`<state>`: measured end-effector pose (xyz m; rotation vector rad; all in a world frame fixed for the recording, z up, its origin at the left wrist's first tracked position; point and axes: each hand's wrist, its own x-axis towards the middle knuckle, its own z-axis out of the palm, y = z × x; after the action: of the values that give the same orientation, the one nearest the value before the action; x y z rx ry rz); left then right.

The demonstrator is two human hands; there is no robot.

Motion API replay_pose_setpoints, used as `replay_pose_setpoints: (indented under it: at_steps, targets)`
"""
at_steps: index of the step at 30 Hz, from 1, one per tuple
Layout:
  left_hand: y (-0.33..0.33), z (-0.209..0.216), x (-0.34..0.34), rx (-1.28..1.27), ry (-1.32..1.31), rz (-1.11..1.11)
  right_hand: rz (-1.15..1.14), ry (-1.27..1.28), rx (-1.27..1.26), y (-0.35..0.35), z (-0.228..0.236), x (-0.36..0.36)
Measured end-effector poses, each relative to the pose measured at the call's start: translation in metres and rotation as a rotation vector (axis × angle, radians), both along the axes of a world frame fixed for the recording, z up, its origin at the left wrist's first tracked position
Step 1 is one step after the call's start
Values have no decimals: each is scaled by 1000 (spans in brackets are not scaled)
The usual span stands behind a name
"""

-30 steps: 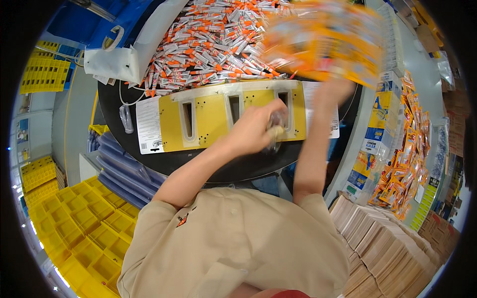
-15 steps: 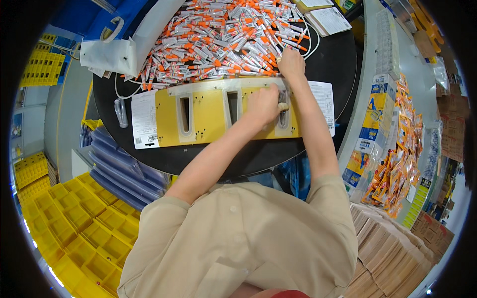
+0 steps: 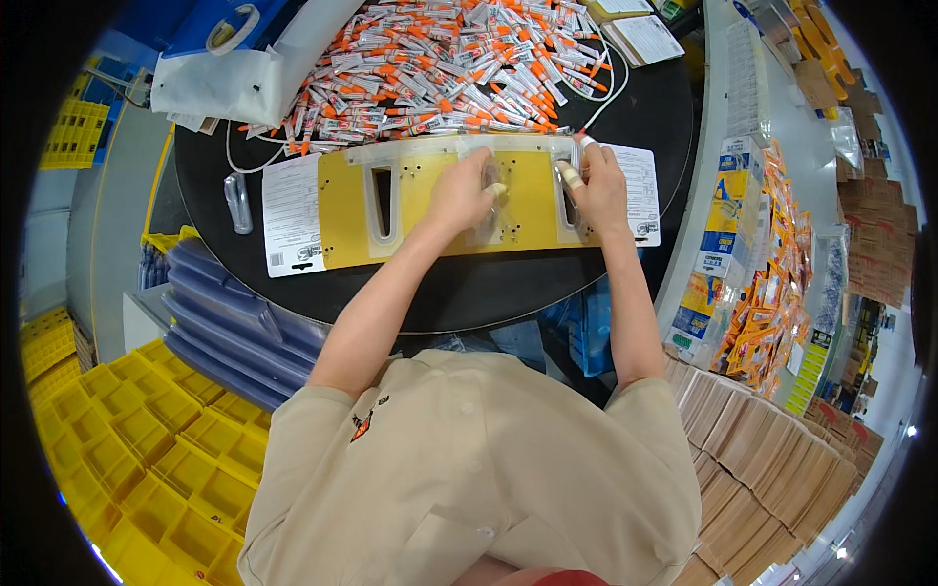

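Observation:
A yellow board (image 3: 347, 220) with long slots framed in translucent plastic lies near the round table's front edge, over white printed cards (image 3: 293, 225). My left hand (image 3: 464, 198) rests at the board's middle slot, its fingers curled on a shiny clear plastic blister (image 3: 489, 227). At the right slot, my right hand (image 3: 600, 190) is bent with thumb and forefinger toward the slot; whatever lies between them is too small to make out. Pale coverings wrap some of my fingertips. Beyond the board spreads a heap of small white tubes with orange caps (image 3: 440, 73).
A clear plastic piece (image 3: 237, 203) lies left of the cards. A white cable (image 3: 614, 93) loops beside the heap. Yellow bins (image 3: 147, 430) and blue plastic trays (image 3: 239, 327) stand at left. Orange packs (image 3: 767, 293) and stacked brown cardboard (image 3: 762, 459) are at right.
My right hand has come back from the edge of the tube heap to the board's right slot. My left hand has shifted left to the middle slot.

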<state>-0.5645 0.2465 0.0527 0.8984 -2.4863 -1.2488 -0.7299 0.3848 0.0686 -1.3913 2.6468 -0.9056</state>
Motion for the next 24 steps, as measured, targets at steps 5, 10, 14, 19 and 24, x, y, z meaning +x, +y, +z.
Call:
replay_pose_setpoints:
  at_steps: [5,10,14,19,24]
  targets:
    - [-17,8,5,-182,-161,-2,63,123,74,7,-14,6]
    - [-20,16,16,-173,-297,30,82,368,256,-3,-30,23]
    - [-21,16,39,-45,-164,80,-141,386,332,-16,-39,33]
    - [-45,13,90,113,73,161,-303,187,390,-19,-44,40]
    - [-74,15,108,-33,-231,124,-262,364,543,-10,-37,45]
